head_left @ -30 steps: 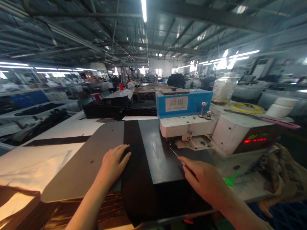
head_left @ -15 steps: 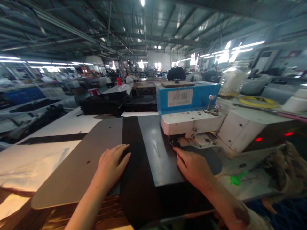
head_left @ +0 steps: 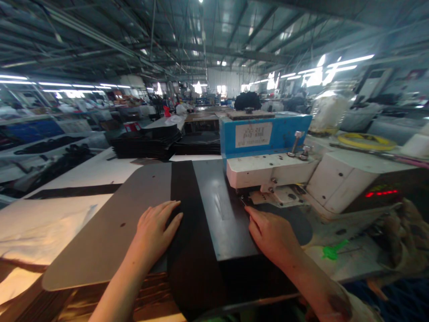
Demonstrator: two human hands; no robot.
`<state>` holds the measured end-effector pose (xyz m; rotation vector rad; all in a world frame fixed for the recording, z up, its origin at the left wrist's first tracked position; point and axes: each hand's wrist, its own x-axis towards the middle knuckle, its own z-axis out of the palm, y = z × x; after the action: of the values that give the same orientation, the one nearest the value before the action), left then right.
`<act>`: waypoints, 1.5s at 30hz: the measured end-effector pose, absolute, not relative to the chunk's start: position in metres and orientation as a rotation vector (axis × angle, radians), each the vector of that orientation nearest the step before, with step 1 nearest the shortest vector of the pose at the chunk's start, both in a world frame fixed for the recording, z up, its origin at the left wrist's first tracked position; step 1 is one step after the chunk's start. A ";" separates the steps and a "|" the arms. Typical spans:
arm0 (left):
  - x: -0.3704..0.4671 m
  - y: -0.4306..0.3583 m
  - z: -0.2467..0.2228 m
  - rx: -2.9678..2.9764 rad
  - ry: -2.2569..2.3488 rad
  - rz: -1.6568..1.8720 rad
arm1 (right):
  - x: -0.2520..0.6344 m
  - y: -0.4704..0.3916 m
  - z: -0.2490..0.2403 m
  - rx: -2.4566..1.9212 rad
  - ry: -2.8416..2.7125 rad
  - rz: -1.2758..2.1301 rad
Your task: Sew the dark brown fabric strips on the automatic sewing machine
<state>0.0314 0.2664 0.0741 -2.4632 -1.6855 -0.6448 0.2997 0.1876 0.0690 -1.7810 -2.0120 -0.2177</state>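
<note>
My left hand (head_left: 157, 230) lies with its fingers stretched out across the edge of a grey rounded plate (head_left: 114, 219) and a long black strip of material (head_left: 189, 223). To the right of that strip is a shiny metal plate (head_left: 216, 210). The fingers of my right hand (head_left: 271, 232) are pinched together on a thin metal pointed tool (head_left: 243, 202), whose grip end is hidden. Its tip points under the white head (head_left: 268, 172) of a blue and white sewing machine (head_left: 263, 134), close to the dark work area below.
Stacks of black pieces (head_left: 145, 143) stand behind the plates. Right of the machine are a control box (head_left: 348, 183) with red digits, a green plastic object (head_left: 330, 252) and a crumpled cloth (head_left: 402, 237). A clear jar (head_left: 330, 109) and a yellow ring (head_left: 365, 141) sit behind.
The view has shifted slightly. Both hands stay almost where they were; the tool in my right hand shows a little less. More red digits are visible on the control box.
</note>
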 end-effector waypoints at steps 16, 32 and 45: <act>0.034 0.266 0.079 -2.491 -1.627 -0.611 | 0.300 0.171 0.076 -1.732 -1.974 -0.200; 0.038 0.272 0.072 -2.514 -1.591 -0.353 | 0.389 0.138 0.076 -2.083 -1.687 -0.326; 0.056 0.225 0.080 -2.704 -1.598 -0.123 | 0.386 0.081 0.001 -1.613 -1.535 0.286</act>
<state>0.0561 0.2250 0.0803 -2.7035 -1.5976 -0.1229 0.3865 0.0805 0.0011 -1.6131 -1.5355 0.2857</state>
